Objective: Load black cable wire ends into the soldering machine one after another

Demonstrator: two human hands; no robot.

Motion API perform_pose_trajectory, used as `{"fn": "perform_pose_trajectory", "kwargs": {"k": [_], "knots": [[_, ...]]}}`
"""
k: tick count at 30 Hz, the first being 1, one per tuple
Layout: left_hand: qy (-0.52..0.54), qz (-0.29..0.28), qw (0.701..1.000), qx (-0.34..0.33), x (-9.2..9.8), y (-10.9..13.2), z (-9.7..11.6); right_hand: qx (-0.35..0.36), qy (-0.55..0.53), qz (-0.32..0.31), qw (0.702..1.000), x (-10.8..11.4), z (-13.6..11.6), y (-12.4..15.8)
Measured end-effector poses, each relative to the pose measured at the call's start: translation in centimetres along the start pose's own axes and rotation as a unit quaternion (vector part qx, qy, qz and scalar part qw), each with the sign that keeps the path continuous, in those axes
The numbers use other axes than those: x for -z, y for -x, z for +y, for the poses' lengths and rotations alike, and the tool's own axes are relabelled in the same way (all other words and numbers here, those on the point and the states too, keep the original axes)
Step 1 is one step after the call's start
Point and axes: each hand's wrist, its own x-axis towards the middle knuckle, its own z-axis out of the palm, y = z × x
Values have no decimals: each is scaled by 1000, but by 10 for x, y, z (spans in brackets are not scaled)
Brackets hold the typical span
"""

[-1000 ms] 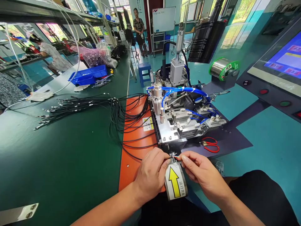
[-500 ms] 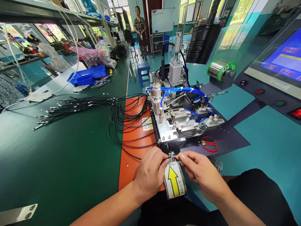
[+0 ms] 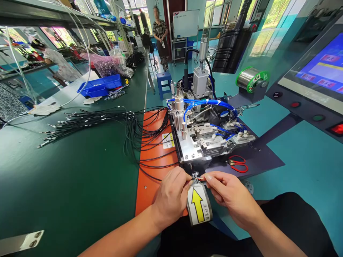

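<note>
Teal floor (image 3: 311, 185) is being brightened by daylight from windows (image 3: 274, 16) behind a metal machine (image 3: 213, 141), while a dark green bench (image 3: 88, 185) is being partly covered, left of the machine, by a bundle of rubbery black cables (image 3: 85, 118). At the machine's near edge, one thin cable (image 3: 150, 174) is apparently being pinched between the thumb and forefinger of the left hand (image 3: 171, 191), the remaining fingers being kept curled. Fine coloured wires (image 3: 199, 179) at its end, just off that same edge, are being gripped by the thumb and fingertips of the right hand (image 3: 223, 187). Judging by this hold, the work is being best served when the cable is being steadied close to the wires, the strands are being kept straight and uncrossed, and only light tension is being applied. Immediately before the machine, a smooth, curved plate (image 3: 199, 210) is being marked by a yellow arrow. Polished blocks are being overarched by glossy blue tubes (image 3: 210, 102) atop the machine; red-handled scissors (image 3: 232, 162) are being kept at its near right corner.
</note>
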Motion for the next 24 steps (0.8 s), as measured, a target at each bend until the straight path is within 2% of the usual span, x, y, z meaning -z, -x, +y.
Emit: {"fn": "perform_pose_trajectory", "kwargs": {"k": [11,24], "knots": [[19,-19,999,30,3,-2,2,23,14,-2,1000,3,16,-3],[21,-23,999,30,2,-1,1,25,18,-6,1000,0,11,-5]]}}
